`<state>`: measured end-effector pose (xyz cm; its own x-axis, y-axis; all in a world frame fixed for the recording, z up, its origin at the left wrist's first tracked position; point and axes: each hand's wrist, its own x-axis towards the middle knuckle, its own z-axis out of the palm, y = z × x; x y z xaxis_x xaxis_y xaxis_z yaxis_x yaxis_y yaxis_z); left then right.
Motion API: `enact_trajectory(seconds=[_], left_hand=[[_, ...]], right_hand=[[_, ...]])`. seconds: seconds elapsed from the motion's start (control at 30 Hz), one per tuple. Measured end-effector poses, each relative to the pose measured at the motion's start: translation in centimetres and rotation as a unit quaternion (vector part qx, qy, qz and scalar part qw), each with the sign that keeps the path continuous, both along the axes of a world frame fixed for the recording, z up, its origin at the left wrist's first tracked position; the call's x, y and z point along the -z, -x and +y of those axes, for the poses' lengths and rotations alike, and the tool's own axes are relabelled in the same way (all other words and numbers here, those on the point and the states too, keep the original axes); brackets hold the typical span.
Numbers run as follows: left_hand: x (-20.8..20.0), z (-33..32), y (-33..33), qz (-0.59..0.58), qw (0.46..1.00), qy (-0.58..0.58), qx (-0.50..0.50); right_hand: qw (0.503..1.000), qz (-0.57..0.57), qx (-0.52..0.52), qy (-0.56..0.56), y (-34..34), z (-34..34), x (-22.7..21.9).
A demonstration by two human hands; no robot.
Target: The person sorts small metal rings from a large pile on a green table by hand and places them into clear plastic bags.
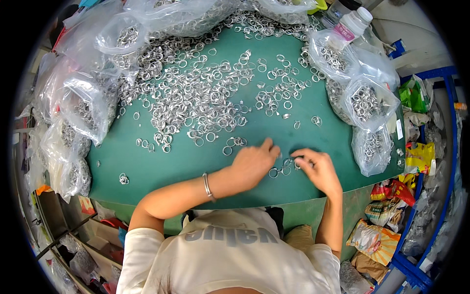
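My left hand (pixel 254 165), a metal bangle (pixel 207 186) on its wrist, hovers over the front of the green table. Motion blurs its curled fingers, and whatever the fingertips pinch is too smeared to name. Close by on the right, my right hand (pixel 319 169) has thumb and fingers closed on a small silver ring (pixel 297 163). A few loose silver rings (pixel 280 171) lie between the two hands. Just beyond my left hand sits a small cluster of rings (pixel 234 143). Farther off spreads a large heap of silver rings (pixel 196 93), with a smaller scatter (pixel 284 85) to its right.
Clear plastic bags of rings (pixel 364 103) line the right edge; more bags (pixel 85 108) crowd the left and back. A white bottle (pixel 352 24) stands at the back right. Blue shelving (pixel 443 142) with colourful packets is at right, wooden compartments (pixel 93 235) at lower left.
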<state>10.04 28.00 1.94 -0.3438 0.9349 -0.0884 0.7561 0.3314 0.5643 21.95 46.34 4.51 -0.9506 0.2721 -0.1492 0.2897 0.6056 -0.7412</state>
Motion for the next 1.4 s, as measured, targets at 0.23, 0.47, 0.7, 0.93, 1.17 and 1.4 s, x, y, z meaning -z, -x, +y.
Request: enact_trajectory(seconds=[0.23,0.47,0.7,0.93,1.17,1.4], left_hand=[[0.2,1.0,0.6,-0.107,0.988,-0.100,-0.039],[0.3,5.8,2.0,-0.002,0.990,-0.115,-0.084],[1.6,7.5,1.8,0.019,0.996,-0.075,-0.046],[0.8,3.3,2.1,-0.162,0.981,-0.095,0.047],[-0.8,4.6,3.9,-0.060,0.972,-0.186,-0.133],[-0.6,7.0,4.9,0.026,0.977,-0.114,-0.177]], right_hand=[[0.944,0.102,0.189,-0.252,2.5,3.1,2.9],[0.974,0.057,0.105,-0.194,0.0,1.0,2.0],[0.977,-0.004,0.172,-0.128,0.0,1.1,0.6],[0.990,-0.029,0.096,-0.095,-1.0,0.9,-0.3],[0.986,0.006,0.138,0.090,-0.8,3.2,0.2],[0.971,0.110,0.198,0.082,4.7,3.3,1.7]])
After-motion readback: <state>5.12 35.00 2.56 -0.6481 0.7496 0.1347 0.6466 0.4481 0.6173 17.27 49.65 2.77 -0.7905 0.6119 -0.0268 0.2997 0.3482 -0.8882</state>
